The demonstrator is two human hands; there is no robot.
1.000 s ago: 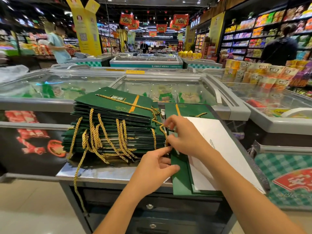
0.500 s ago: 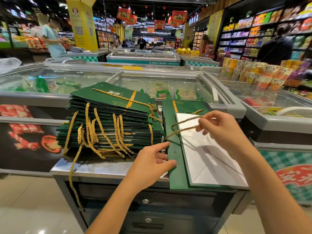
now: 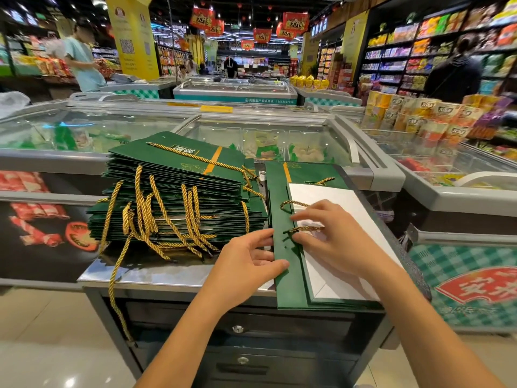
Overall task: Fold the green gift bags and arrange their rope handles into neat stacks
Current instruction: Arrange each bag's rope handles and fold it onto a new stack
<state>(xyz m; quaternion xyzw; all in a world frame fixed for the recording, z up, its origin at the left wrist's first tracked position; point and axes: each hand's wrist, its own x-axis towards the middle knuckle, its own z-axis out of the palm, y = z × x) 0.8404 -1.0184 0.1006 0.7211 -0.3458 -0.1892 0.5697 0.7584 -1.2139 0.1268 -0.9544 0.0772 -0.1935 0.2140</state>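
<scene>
- Fingertips (image 3: 295, 218) of the right hand (image 3: 341, 245) close on the gold rope handle (image 3: 295, 203), pinching it low, near where it passes through the green gift bag (image 3: 282, 289), probably to lay the loop flat instead of letting it spring up.
- That bag lies flat on the right side of the metal counter (image 3: 167, 271), its white inner panel (image 3: 330, 197) facing up.
- On the left hand (image 3: 249, 261) the fingers are nearly straight and slightly apart against the bag's left edge, thumb resting on the green strip. This seems meant to pin the bag so the cord cannot drag it.
- Just beside it sits the stack of folded bags (image 3: 173, 208); its cords hang loose over the front and one trails past the counter's edge, so tidying there looks unfinished.
- Judging by this, the handle is being tucked before the bag joins a pile.
</scene>
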